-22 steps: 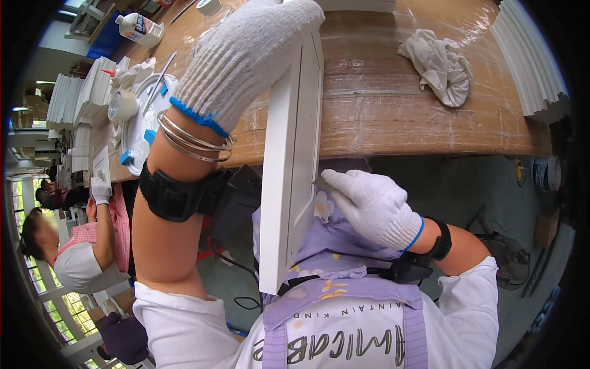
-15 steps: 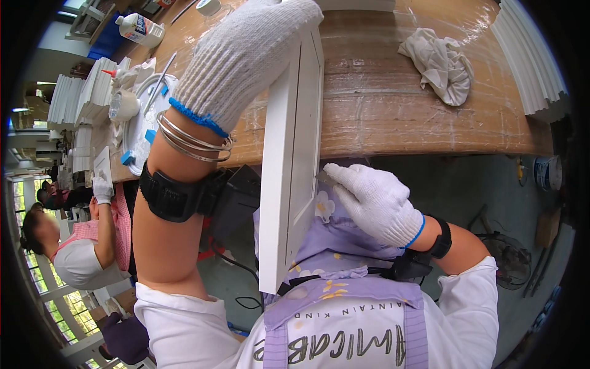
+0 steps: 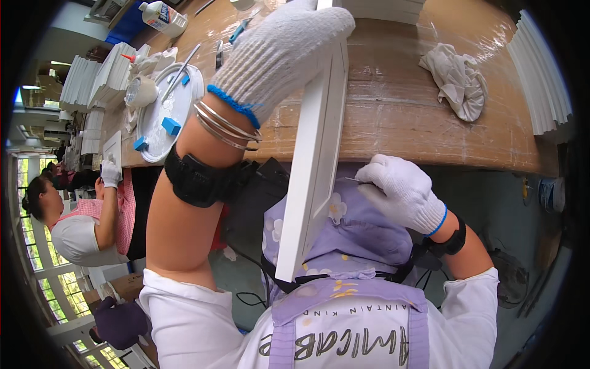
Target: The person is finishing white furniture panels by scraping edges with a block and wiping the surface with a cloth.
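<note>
A long white framed panel (image 3: 312,163) stands on its narrow edge, slanting from the table towards my apron. My left hand (image 3: 286,52), in a white knitted glove, is closed over its far part; the fingertips are partly hidden. To the panel's right, just off the table's front edge, is my gloved right hand (image 3: 399,190). Its thumb and fingers pinch a small, thin, greyish piece (image 3: 351,179), too small to name. A gap separates this hand from the panel.
On the wrapped table (image 3: 393,132) lie a crumpled cloth (image 3: 458,80), a lid (image 3: 184,117) with blue blocks, a knife-like tool (image 3: 219,55) and a white bottle (image 3: 163,18). White panels (image 3: 541,74) are stacked at right. A co-worker (image 3: 86,227) sits at left.
My right hand has drawn away from the panel, to the right, with its fingers more curled. My left hand keeps its hold. The whole view has shifted a little.
</note>
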Available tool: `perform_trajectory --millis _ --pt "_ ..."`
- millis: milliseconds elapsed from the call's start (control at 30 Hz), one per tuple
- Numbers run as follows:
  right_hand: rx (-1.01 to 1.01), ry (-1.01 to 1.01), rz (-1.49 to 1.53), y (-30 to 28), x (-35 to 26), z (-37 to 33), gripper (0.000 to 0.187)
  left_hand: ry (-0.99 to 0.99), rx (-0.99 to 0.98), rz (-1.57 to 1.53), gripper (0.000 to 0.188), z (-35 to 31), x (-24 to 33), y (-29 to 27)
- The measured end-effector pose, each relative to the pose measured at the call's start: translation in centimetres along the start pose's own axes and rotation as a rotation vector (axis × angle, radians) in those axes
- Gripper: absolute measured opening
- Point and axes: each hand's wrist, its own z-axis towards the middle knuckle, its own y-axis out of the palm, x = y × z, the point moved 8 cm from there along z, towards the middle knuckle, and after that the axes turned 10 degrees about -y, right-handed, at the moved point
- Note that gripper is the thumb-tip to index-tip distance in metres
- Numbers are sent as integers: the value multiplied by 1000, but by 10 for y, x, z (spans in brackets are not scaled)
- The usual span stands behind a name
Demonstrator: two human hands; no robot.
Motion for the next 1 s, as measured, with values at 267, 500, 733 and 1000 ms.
perform_trajectory --millis 267,500,733,1000 --pt "-115 -657 -249 1 -38 31 15 184 255 367 40 12 -1 -6" --pt "-377 -803 -118 19 -57 16 16 221 262 447 46 10 1 -3" --pt "-300 -656 -117 20 -52 29 24 216 298 361 47 17 -9 -8" --pt "-258 -652 -214 11 -55 31 21 391 397 628 35 27 3 5"
